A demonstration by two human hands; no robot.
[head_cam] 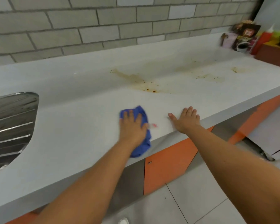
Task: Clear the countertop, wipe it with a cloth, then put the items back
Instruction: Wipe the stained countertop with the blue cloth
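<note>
— Both hands are down on the worktop. The left hand [132,125] lies flat on the blue cloth [143,113], fingers straight, pressing rather than gripping. The right hand [185,120] is spread open, palm down on the bare countertop [87,94] just beside it, holding nothing.

— Where exactly is the cloth?

— Near the front edge, with a bunched tail that seems to hang over the lip below the wrist. It sits well short of the dirt: a brown stain [145,84] with dark specks mid-surface and a fainter stain [205,75] further right. Both look dried on, I'd say.

— So how would you wipe this well?

— Keep the palm flat so the cloth doesn't roll up, tuck the hanging tail under the hand, and work in overlapping strokes from the wall towards the front. Over the stains, press harder and rub in small circles, since a dry cloth will probably only smear them. The right hand makes a good brace, but it should lift off before the cloth comes its way.

— Anything in the path?

— The packets and cup [242,41] are bunched in the far right corner, well apart from the cloth. The steel drainer [11,123] bounds the left. A small pink-and-white scrap by the thumb is too blurred to name.
</note>
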